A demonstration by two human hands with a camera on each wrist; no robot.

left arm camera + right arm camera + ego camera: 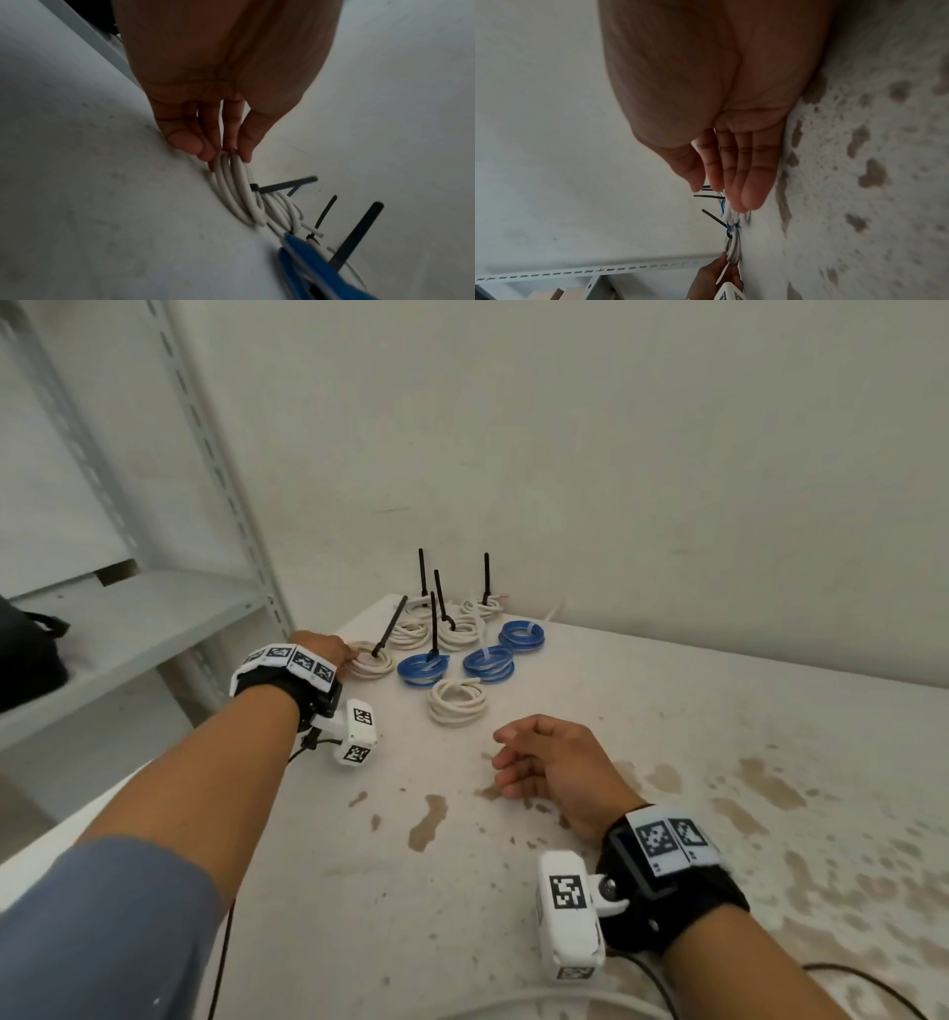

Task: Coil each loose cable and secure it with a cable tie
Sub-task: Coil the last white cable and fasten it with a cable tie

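The table top (667, 762) looks matt and stained; the white cable coil (371, 660) smooth plastic; the shelf upright (215, 454) painted metal.

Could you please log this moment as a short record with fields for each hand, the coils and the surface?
left hand: fingertips pinch the nearest white coil, which carries a black cable tie
right hand: relaxed, holds nothing, rests on the table
blue coils: three
white coil without visible black tie: in front of the right hand
table: stained

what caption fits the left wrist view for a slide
Left hand fingertips hold the rim of a white cable coil bound with a black cable tie on the table.
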